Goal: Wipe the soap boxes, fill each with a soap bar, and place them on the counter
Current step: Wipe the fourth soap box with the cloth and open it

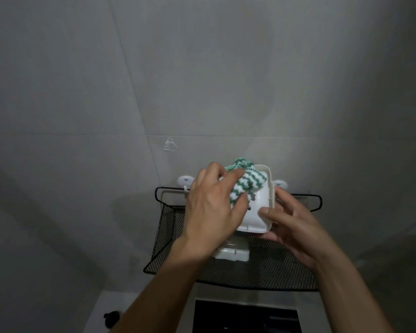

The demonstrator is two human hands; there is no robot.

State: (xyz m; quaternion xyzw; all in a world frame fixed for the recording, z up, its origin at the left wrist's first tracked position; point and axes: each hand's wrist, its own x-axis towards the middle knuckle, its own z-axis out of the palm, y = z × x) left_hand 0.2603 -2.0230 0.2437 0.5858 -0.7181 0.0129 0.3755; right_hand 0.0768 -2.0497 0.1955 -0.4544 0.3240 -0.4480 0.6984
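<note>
Two hands work one white soap box (255, 212) above the black mesh basket (262, 272), its long axis running away toward the wall; right hand (296, 227) grips its near-right corner, left hand (214, 207) pinches a green-striped cloth (245, 181) inside it

We see a black wire-mesh shelf (262, 267) hung on the grey tiled wall (202, 80) by two white suction cups (185, 180), one near each rear corner. One closed white soap box (233, 252) lies flat on the mesh floor, left of centre, partly hidden from us.
</note>
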